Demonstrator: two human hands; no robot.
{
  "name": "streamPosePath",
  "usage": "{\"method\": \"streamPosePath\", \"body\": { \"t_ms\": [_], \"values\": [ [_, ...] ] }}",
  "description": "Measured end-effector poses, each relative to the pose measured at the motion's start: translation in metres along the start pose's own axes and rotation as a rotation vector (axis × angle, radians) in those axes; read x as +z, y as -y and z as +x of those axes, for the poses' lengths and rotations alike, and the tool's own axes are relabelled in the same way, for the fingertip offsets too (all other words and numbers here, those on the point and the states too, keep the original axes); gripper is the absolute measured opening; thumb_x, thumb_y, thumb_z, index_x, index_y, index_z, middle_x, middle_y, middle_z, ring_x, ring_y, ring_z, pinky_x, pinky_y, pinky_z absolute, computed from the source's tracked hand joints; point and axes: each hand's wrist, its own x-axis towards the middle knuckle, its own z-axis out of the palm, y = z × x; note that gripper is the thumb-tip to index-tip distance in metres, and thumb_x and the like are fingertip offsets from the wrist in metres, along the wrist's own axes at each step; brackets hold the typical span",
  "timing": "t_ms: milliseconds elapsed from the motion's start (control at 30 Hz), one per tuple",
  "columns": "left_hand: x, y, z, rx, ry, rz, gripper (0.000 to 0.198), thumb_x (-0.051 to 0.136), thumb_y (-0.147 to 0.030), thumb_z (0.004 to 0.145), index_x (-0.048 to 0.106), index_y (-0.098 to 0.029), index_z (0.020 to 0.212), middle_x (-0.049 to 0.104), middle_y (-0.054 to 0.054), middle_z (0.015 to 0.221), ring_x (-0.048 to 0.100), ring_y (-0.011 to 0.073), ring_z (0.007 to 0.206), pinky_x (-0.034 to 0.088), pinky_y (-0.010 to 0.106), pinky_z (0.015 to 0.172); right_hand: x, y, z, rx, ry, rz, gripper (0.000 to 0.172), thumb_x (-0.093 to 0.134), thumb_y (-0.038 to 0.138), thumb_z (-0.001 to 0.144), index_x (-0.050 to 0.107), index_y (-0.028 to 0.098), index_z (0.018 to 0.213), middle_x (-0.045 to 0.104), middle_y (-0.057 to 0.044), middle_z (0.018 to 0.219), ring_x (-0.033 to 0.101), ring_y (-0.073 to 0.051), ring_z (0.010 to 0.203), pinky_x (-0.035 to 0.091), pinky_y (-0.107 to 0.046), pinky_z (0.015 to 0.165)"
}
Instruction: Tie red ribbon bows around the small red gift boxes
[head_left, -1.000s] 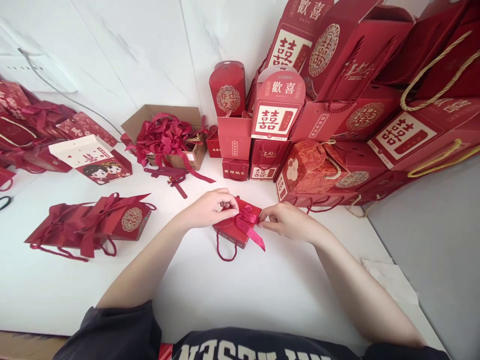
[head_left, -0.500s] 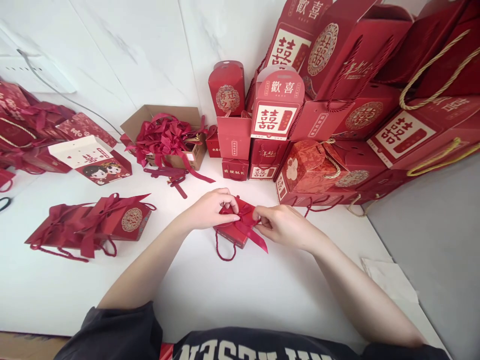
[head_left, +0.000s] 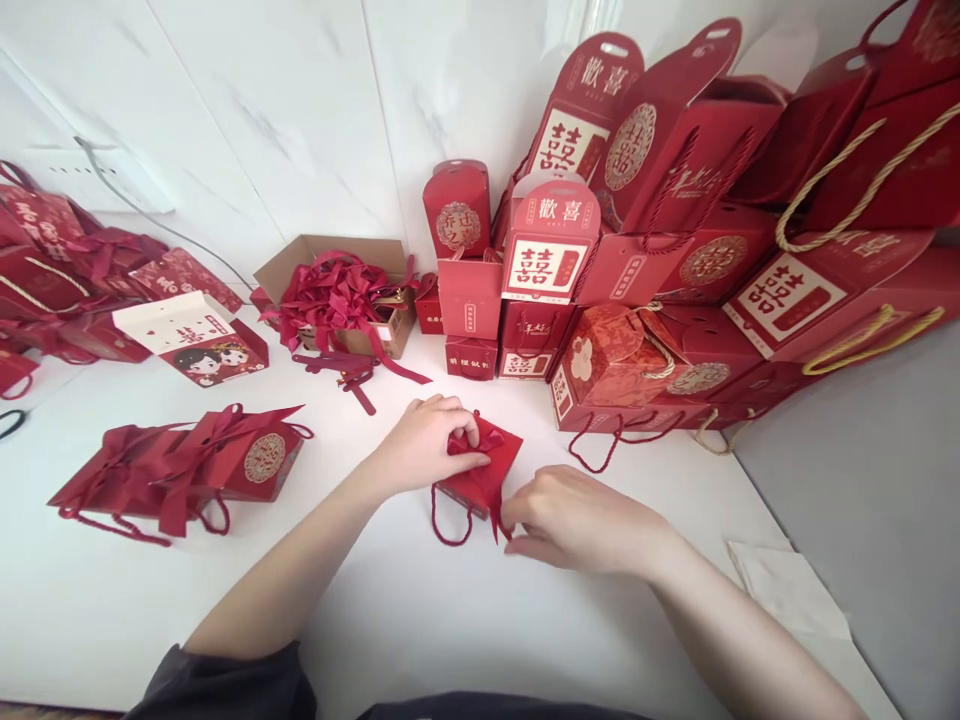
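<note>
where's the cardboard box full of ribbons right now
In the head view, the cardboard box stands left of centre near the tiled wall, between the white-flapped box and the stacked red boxes.

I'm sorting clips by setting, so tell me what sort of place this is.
Probably a gift-packing workspace, in a home or small shop: stacked red boxes, a carton heaped with ribbons, and bow-tied boxes on a white table.

left hand (head_left: 435,445) curled, right hand (head_left: 559,520) lower
</note>
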Motion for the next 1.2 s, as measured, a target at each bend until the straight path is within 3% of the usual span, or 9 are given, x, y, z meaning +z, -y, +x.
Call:
{"method": "streamPosePath", "body": {
  "t_ms": [67, 133, 267, 467, 633, 700, 800, 967, 1200],
  "values": [
    [-0.005, 0.0, -0.002, 0.008, 0.037, -0.023, 0.028, 0.071, -0.046, 0.075, 0.064, -0.021, 0.085, 0.062, 0.002, 0.09, 0.053, 0.0219, 0.091, 0.039, 0.034, 0.082, -0.009, -0.008, -0.001, -0.019, -0.042, 0.174, 0.012, 0.061, 0.034, 0.089, 0.064, 0.024, 0.085, 0.067, 0.001, 0.074, 0.06, -0.015, 0.066, 0.038, -0.026, 0.06],
    [-0.014, 0.002, -0.006, 0.022, 0.099, -0.091, 0.038, 0.075, -0.045, 0.071, 0.062, -0.021, 0.097, 0.061, 0.003, 0.098, 0.053, 0.0226, 0.094, 0.041, 0.033, 0.082, -0.016, -0.019, 0.004, -0.01, -0.198, 0.266, 0.01, 0.056, 0.031, 0.092, 0.063, 0.025, 0.096, 0.068, -0.002, 0.089, 0.062, -0.017, 0.081, 0.045, -0.027, 0.073],
    [-0.033, 0.008, -0.011, 0.053, 0.153, -0.183, 0.035, 0.072, -0.039, 0.074, 0.059, -0.022, 0.101, 0.059, 0.003, 0.1, 0.052, 0.0204, 0.095, 0.041, 0.031, 0.084, -0.02, -0.041, 0.024, -0.021, -0.4, 0.258, 0.016, 0.06, 0.021, 0.088, 0.06, 0.025, 0.103, 0.058, -0.007, 0.12, 0.052, -0.024, 0.116, 0.041, -0.04, 0.099],
    [-0.04, 0.012, -0.012, 0.089, 0.244, -0.159, 0.016, 0.067, -0.035, 0.079, 0.066, -0.021, 0.086, 0.053, -0.001, 0.079, 0.05, 0.0141, 0.075, 0.04, 0.025, 0.073, -0.014, -0.056, 0.038, -0.043, -0.327, 0.354, 0.007, 0.06, 0.018, 0.087, 0.059, 0.023, 0.091, 0.053, -0.006, 0.127, 0.046, -0.022, 0.125, 0.035, -0.042, 0.108],
    [-0.035, 0.014, -0.011, 0.011, 0.225, -0.202, 0.026, 0.069, -0.038, 0.077, 0.064, -0.021, 0.096, 0.052, -0.003, 0.076, 0.048, 0.0117, 0.067, 0.038, 0.022, 0.064, -0.01, -0.058, 0.037, -0.03, -0.283, 0.403, 0.009, 0.06, 0.021, 0.088, 0.059, 0.024, 0.097, 0.056, -0.006, 0.124, 0.046, -0.022, 0.124, 0.036, -0.043, 0.106],
    [-0.033, 0.014, -0.011, -0.033, 0.235, -0.216, 0.026, 0.07, -0.04, 0.075, 0.063, -0.019, 0.089, 0.05, -0.003, 0.073, 0.045, 0.011, 0.064, 0.036, 0.022, 0.061, -0.01, -0.058, 0.037, -0.016, -0.281, 0.41, 0.003, 0.06, 0.023, 0.089, 0.059, 0.022, 0.091, 0.056, -0.006, 0.125, 0.047, -0.023, 0.123, 0.037, -0.043, 0.105],
    [-0.03, 0.015, -0.009, -0.034, 0.246, -0.275, 0.024, 0.068, -0.04, 0.077, 0.061, -0.018, 0.078, 0.046, -0.003, 0.069, 0.041, 0.01, 0.062, 0.034, 0.022, 0.059, -0.01, -0.057, 0.034, 0.001, -0.267, 0.433, 0.01, 0.061, 0.028, 0.089, 0.058, 0.022, 0.083, 0.055, -0.007, 0.126, 0.048, -0.023, 0.122, 0.04, -0.042, 0.101],
    [-0.024, 0.013, -0.007, -0.006, 0.187, -0.359, 0.02, 0.062, -0.037, 0.082, 0.066, -0.017, 0.082, 0.04, -0.003, 0.065, 0.037, 0.0093, 0.06, 0.032, 0.023, 0.057, -0.009, -0.059, 0.03, -0.007, -0.255, 0.497, 0.013, 0.057, 0.031, 0.092, 0.061, 0.022, 0.083, 0.054, -0.006, 0.13, 0.049, -0.023, 0.124, 0.037, -0.042, 0.105],
    [-0.02, 0.005, -0.005, 0.044, 0.137, -0.307, 0.022, 0.061, -0.04, 0.083, 0.067, -0.019, 0.087, 0.054, 0.0, 0.075, 0.048, 0.0118, 0.068, 0.038, 0.023, 0.063, -0.005, -0.06, 0.026, 0.039, -0.244, 0.628, 0.031, 0.055, 0.04, 0.093, 0.057, 0.02, 0.07, 0.053, -0.007, 0.131, 0.046, -0.024, 0.128, 0.035, -0.043, 0.106]
  ]
}}
